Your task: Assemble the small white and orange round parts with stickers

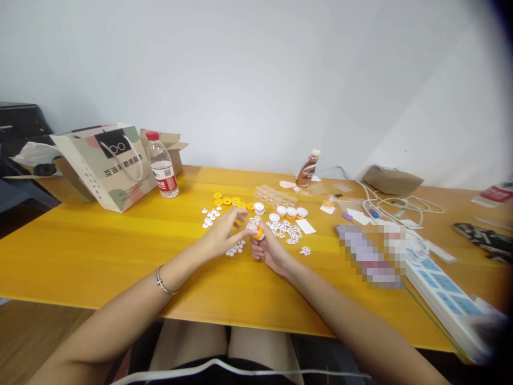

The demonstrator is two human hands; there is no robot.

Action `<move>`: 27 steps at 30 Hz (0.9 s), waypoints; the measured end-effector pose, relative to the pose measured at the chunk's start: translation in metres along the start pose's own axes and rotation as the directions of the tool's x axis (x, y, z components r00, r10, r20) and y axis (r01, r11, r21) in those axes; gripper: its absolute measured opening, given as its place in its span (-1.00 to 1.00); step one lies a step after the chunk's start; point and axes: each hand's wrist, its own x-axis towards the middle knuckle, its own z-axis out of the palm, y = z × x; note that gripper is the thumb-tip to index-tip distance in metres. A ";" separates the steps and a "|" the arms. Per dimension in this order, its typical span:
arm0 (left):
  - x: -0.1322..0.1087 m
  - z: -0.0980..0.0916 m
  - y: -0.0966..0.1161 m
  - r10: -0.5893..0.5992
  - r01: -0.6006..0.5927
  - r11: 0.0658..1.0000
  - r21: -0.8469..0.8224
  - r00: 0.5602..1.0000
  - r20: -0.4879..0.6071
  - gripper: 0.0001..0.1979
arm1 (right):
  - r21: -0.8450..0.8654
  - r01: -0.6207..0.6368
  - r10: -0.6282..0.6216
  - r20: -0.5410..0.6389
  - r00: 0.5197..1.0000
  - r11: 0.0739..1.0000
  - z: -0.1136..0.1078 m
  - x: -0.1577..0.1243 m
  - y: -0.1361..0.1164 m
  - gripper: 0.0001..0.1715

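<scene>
My right hand [269, 249] is closed around a small orange and white round part [258, 232], held just above the yellow table [100, 251]. My left hand [225, 231] has its fingers spread, and its fingertips touch the top of that same part. A silver bracelet [163, 283] sits on my left wrist. Several small white pieces [286, 232] lie scattered right behind my hands. Beyond them are several yellow rings [230, 201] and white and orange caps [290, 212].
A water bottle [162, 166] and a printed paper bag [107, 163] stand at the back left with cardboard boxes. A brown bottle [308, 169] stands at the back centre. Cables [395, 206], a power strip [444, 294] and a blurred patch [372, 255] lie to the right.
</scene>
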 end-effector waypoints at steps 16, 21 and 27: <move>-0.004 0.003 0.004 0.073 -0.077 0.993 0.086 0.996 0.042 -0.74 | -0.052 0.057 -0.055 0.032 0.998 0.997 0.004 -0.004 0.001 -0.47; -0.003 0.001 0.003 0.126 -0.128 0.987 0.100 0.992 0.027 -0.76 | -0.269 0.199 -0.204 0.009 0.979 0.942 -0.004 -0.007 -0.013 -0.60; -0.003 0.006 -0.009 0.014 -0.014 1.000 0.001 0.999 0.046 -0.61 | -0.685 0.364 -0.324 0.193 0.926 0.631 -0.020 -0.013 -0.036 -0.67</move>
